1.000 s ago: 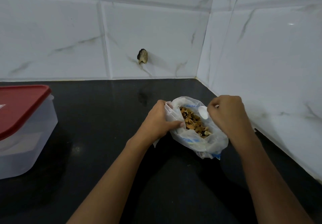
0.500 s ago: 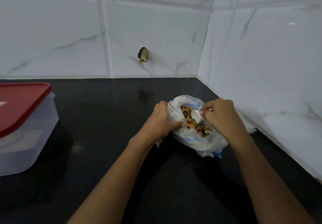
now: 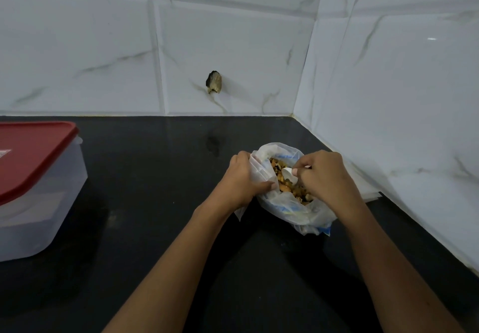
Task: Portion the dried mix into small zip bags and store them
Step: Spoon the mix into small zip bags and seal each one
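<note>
Portioning looks barely begun: left hand grips rim of plastic bag on black counter by right wall; right hand pinches white spoon dipped in dried mix; no filled zip bag visible; red-lidded container closed, well apart at left

- A home kitchen, by the look of it.
- White marble-look wall tiles fill the upper frame and meet in a corner at the right.
- A glossy black surface runs below them across the frame.
- At the left edge stands a clear plastic food box with a red lid.
- A bag of dried mix sits at centre right.
</note>
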Available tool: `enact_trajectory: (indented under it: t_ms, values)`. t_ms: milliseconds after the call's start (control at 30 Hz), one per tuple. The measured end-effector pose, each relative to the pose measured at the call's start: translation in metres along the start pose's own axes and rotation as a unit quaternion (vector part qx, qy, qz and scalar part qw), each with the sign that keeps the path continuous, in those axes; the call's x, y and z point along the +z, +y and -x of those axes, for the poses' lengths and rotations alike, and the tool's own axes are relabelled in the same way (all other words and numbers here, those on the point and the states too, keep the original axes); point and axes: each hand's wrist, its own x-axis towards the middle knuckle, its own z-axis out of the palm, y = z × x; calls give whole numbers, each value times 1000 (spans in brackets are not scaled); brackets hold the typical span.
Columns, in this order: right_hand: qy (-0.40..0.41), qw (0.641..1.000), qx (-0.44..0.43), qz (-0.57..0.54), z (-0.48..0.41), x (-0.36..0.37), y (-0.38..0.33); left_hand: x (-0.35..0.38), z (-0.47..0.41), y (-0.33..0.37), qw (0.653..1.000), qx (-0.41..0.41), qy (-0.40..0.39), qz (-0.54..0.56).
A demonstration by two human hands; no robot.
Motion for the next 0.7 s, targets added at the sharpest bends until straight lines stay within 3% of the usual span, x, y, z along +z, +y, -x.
enact_trajectory:
  t_ms: [133,333,533,700]
  values:
    - [-25,979,123,-162,-6,-5,6,1,0,-3,999,6,-3,39]
    - [-48,918,260,-295,-13,-2,16,5,2,-7,986,-10,-17,163]
    - [-89,870,298,-382,-16,-4,24,4,1,-5,986,-19,-20,162]
    - [-89,856,295,-415,-16,-6,25,-1,0,0,995,-2,-14,101]
